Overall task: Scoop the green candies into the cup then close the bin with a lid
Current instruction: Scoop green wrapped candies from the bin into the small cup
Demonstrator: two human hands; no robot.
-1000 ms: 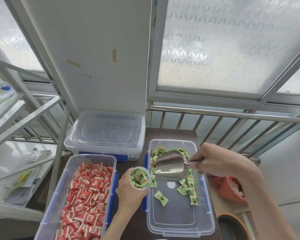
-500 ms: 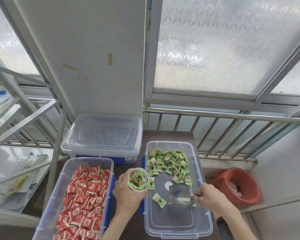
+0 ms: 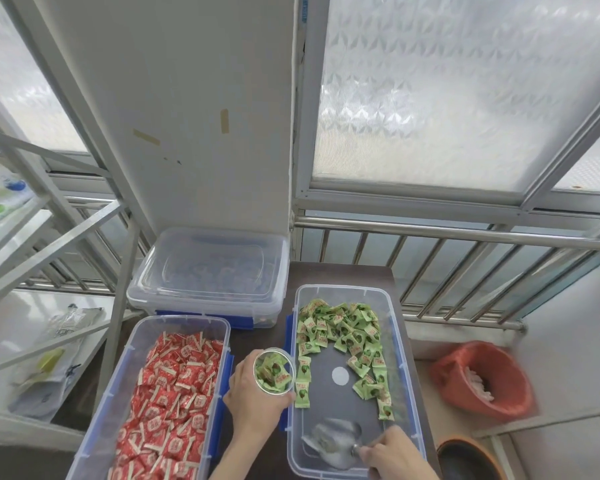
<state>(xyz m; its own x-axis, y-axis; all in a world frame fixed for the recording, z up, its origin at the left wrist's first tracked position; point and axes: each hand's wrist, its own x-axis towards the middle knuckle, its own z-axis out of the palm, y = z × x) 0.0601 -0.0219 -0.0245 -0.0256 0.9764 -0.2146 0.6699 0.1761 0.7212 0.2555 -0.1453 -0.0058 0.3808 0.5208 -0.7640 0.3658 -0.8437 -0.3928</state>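
A clear open bin (image 3: 397,344) on the dark table holds green candies (image 3: 340,327), heaped at its far end and trailing down both sides. My left hand (image 3: 253,407) grips a small clear cup (image 3: 274,372) with green candies in it, just left of the bin's rim. My right hand (image 3: 395,457) holds the handle of a metal scoop (image 3: 333,441), which lies low in the near end of the bin, blurred. No loose lid for this bin shows.
A clear bin of red candies (image 3: 167,393) stands open at the left. Behind it sits a closed clear bin (image 3: 208,271) with a lid and blue clips. A red-lined waste basket (image 3: 485,379) is on the floor to the right. Metal railing runs behind the table.
My right hand has drawn the scoop away from the cup, down to the near end of the bin. The cup in my left hand stays beside the rim.
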